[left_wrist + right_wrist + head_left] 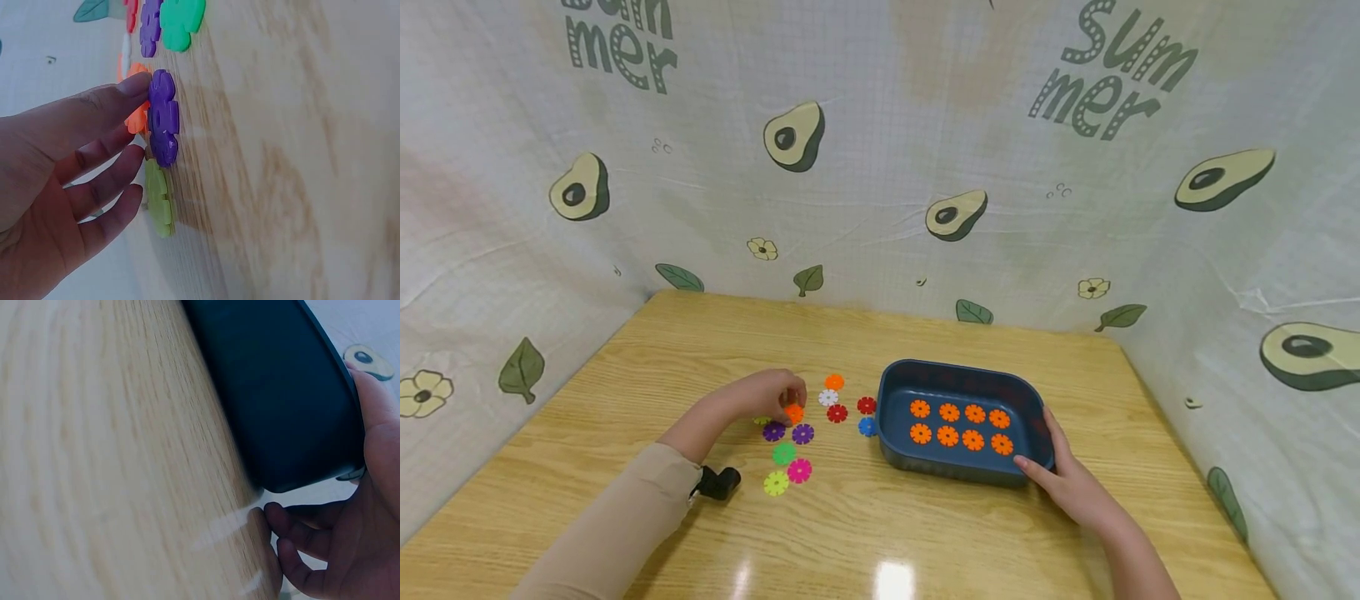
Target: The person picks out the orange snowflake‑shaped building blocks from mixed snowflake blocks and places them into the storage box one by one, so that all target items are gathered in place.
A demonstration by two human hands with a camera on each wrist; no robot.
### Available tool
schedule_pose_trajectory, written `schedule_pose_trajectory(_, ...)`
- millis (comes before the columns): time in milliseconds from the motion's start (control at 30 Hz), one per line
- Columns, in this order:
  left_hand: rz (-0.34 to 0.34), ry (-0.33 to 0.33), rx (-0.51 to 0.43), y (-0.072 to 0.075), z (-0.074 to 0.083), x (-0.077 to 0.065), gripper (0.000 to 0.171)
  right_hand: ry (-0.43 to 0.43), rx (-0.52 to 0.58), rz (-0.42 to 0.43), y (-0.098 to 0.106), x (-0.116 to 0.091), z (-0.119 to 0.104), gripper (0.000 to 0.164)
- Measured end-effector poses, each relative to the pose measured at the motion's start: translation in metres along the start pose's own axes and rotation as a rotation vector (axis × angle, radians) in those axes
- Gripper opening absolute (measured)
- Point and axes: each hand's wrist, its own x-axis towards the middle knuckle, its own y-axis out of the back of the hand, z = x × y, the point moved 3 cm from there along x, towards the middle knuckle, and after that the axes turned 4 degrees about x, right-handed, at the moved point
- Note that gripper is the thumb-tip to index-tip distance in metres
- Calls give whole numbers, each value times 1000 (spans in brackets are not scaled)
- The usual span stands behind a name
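Observation:
My left hand (772, 395) pinches an orange notched plastic disc (793, 412) between thumb and fingers, close over the table. In the left wrist view the orange disc (136, 119) shows partly behind the thumb, while a purple disc (164, 119) and a yellow-green disc (158, 199) lie right by the fingertips. At the right, my right hand (1070, 481) grips the near right corner of a dark blue plastic bin (955, 472), its thumb over the rim. Several orange discs (948, 436) lie flat in two rows on the bin floor. The right wrist view shows the bin's outer wall (281, 406).
Loose discs lie left of the bin: orange (834, 382), white (828, 397), red (837, 413), blue (867, 427), green (784, 453), pink (800, 471) and yellow-green (777, 482). The blue one sits close against the bin's left side. A printed cloth (880, 208) encloses the wooden table (850, 542).

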Motion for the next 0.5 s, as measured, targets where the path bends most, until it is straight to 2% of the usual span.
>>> schedule_pose_trajectory(300, 11, 19, 67, 2, 6, -1, 26, 2, 10, 1, 0, 1, 1, 97)
schedule_pose_trajectory(500, 9, 45, 72, 2, 9, -1, 22, -1, 14, -9, 0, 0, 2, 97)
